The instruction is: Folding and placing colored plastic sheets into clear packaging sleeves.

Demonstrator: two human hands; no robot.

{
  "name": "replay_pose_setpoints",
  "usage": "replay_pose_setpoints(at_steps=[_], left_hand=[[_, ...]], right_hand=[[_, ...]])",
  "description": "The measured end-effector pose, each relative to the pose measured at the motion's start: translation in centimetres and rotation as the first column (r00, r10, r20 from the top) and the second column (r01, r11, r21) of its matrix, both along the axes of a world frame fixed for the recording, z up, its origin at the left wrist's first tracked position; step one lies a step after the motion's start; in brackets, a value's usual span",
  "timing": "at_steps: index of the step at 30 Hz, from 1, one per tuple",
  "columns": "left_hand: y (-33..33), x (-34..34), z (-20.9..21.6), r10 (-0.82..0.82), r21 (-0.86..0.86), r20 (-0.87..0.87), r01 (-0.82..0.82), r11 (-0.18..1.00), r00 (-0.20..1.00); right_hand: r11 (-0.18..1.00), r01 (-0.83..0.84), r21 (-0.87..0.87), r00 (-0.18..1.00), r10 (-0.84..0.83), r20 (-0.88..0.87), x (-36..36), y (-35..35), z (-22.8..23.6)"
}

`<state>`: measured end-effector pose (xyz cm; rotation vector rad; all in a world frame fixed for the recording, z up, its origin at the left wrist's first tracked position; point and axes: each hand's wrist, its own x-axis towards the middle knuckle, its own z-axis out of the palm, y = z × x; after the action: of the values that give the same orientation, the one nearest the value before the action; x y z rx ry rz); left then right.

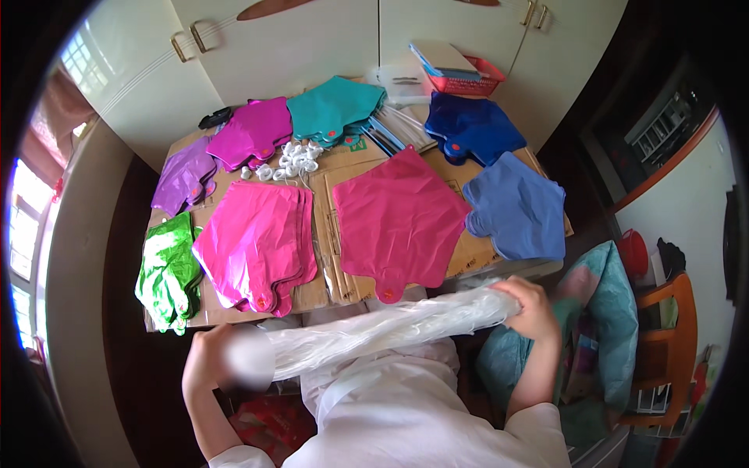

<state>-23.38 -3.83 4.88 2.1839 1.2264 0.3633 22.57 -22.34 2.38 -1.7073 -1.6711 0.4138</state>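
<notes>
Across my lap, just off the table's near edge, stretches a long bundle of white, glossy strands. My left hand is closed round its left end, where a white rounded part is blurred. My right hand grips the other end, fingers wrapped over it. Nearest beyond the bundle lie a single flat pink foil piece and a stack of brighter pink foil pieces, each roughly five-cornered with a rounded tab and a red spot.
Cardboard covers the table. More foil stacks lie around: green, lilac, purple, teal, dark blue and light blue. White small spools sit mid-table. A red basket stands behind; a wooden chair is right.
</notes>
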Motion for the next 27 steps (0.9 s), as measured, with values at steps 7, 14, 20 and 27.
replay_pose_setpoints(at_steps=[7,14,20,27], left_hand=[[0.6,-2.9,-13.7,-0.083,-0.190,-0.210,0.043,0.981,0.974],[-0.7,-4.4,-25.7,-0.222,-0.371,-0.408,0.061,0.926,0.885],[-1.2,-0.9,-18.7,-0.442,-0.430,-0.412,0.258,0.865,0.797],[4.0,14.2,-0.8,-0.565,0.104,0.015,0.560,0.822,0.825]], right_hand=[[0.952,-0.101,-0.288,0.995,0.093,-0.042,-2.6,0.5,-7.3],[0.895,-0.129,-0.428,0.977,0.187,0.097,-4.2,1.5,-16.7],[0.786,-0.284,-0.549,0.958,0.262,-0.120,-3.9,2.5,-7.6],[0.999,0.049,0.001,0.853,-0.042,0.521,-6.3,13.7,-2.6]])
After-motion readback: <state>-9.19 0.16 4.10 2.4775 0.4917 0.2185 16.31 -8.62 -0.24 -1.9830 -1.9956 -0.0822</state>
